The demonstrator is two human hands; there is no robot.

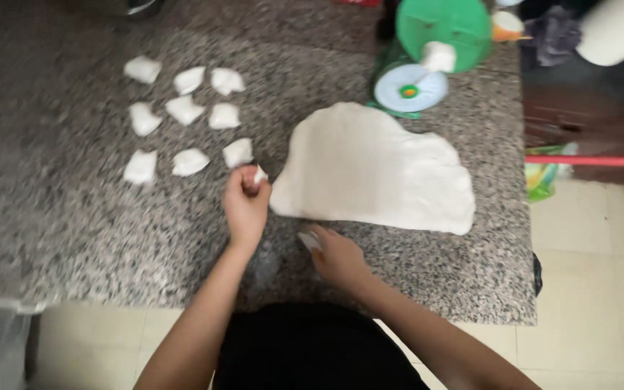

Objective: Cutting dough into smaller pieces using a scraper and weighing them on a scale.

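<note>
On the granite bench point(52, 238) I count nine cut pieces point(184, 110) at ten o'clock; my left hand point(245, 202) pinches another piece point(259, 175), my right hand point(337, 256) closes on a scraper point(309, 240), and most of the dough slab point(373, 170) is uncut

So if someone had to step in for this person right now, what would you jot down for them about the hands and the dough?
Left hand: fingers closed on a small piece of dough, just left of the big dough sheet.
Right hand: resting on the granite counter below the sheet, holding something small and pale; too blurred to tell what.
Done: nine cut pieces lie in three rough rows at upper left of the counter.
Left: most of the sheet is still uncut; the held piece is not yet set with the rest.
Nearby: a green scale behind the sheet.
</note>
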